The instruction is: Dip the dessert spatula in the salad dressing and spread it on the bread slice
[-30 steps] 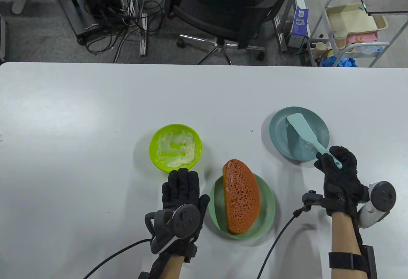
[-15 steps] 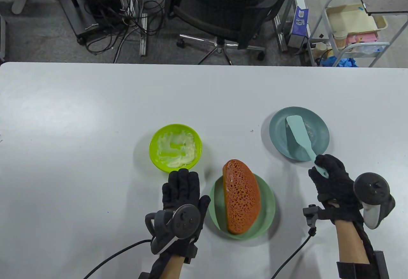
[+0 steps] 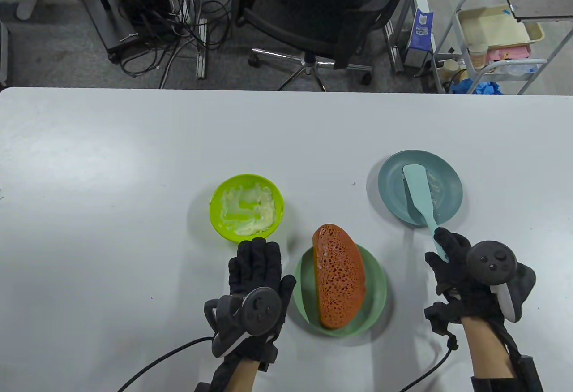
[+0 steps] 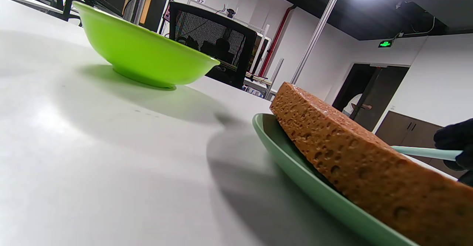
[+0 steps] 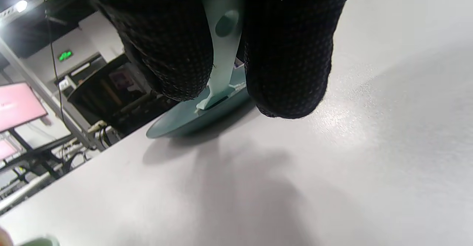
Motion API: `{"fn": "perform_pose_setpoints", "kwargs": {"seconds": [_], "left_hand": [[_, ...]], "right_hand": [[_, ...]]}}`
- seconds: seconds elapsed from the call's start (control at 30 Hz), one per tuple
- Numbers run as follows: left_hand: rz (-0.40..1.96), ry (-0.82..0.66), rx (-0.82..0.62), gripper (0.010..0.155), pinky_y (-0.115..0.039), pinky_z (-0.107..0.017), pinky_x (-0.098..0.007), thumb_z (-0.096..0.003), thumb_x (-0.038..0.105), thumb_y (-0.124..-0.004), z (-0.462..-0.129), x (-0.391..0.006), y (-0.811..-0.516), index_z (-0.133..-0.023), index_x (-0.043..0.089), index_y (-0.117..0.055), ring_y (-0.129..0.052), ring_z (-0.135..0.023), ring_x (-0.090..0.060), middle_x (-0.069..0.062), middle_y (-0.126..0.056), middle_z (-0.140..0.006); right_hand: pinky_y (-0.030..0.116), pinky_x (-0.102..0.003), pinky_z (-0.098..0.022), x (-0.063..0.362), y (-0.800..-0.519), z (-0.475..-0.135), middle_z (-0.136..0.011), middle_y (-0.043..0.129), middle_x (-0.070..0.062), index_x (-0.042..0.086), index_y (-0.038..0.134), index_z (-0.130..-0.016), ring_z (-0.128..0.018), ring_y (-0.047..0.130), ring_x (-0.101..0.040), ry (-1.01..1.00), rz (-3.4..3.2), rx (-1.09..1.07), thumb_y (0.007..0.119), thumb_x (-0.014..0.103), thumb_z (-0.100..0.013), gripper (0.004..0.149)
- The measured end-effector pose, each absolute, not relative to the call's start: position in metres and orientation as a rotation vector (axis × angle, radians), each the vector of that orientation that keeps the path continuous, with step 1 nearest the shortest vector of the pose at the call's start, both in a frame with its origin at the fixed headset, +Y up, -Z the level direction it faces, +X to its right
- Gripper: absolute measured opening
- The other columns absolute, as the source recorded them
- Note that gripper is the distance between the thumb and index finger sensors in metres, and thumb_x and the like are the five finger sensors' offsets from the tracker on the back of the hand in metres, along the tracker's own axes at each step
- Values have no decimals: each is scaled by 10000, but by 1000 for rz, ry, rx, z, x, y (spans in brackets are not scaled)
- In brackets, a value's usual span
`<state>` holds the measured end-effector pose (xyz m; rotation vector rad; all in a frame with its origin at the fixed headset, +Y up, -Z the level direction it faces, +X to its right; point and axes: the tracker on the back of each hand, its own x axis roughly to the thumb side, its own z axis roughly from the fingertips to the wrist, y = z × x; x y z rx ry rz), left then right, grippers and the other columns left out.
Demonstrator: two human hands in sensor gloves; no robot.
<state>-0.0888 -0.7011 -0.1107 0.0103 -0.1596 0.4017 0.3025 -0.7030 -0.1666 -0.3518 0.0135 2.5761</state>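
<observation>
My right hand (image 3: 452, 260) pinches the pale-teal silicone spatula (image 3: 421, 197) handle, blade lying in blue-grey plate (image 3: 391, 186) | my left hand (image 3: 256, 271) flat on bench (image 3: 112, 186), fingers spread | brown porous bread slice (image 3: 339, 275) on green plate (image 3: 376, 293) | lime dressing bowl (image 3: 246, 205) beside it

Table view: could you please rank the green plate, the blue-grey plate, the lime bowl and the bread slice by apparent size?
1. Green plate
2. Blue-grey plate
3. Lime bowl
4. Bread slice, though it is longer than the bowl is wide, so this last pair is close.
</observation>
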Motion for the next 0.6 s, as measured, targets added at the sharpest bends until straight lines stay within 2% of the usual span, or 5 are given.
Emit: {"fn": "perform_pose_setpoints", "kwargs": {"seconds": [0.3,0.53,0.6], "left_hand": [[415,-163,2,708,-273,-730,-591,-537,487,-552,-111,-89,-701,-1121,129,-376,-233,-1068,-441,-155,-312,-1172],[415,-162,-8,710,-274,-730,-592,-536,489,-554,-111,-89,-702,-1121,128,-378,-236,-1069,-440,-154,-313,-1173],[414,-163,-6,710,-275,-730,-593,-535,491,-555,-111,-89,-702,-1121,129,-380,-238,-1069,-442,-156,-316,-1173]], "right_hand": [[961,-324,-438,292,-710,-168,-954,704,-238,187,691,-977,-632,999,-394,33,2646,-337,955,284,-427,618],[948,-338,-457,290,-710,-167,-963,692,-232,190,672,-985,-661,979,-400,39,2670,-333,942,302,-431,627],[907,-368,-498,290,-711,-166,-980,682,-213,205,662,-990,-712,931,-422,44,2676,-340,918,339,-432,628]]}}
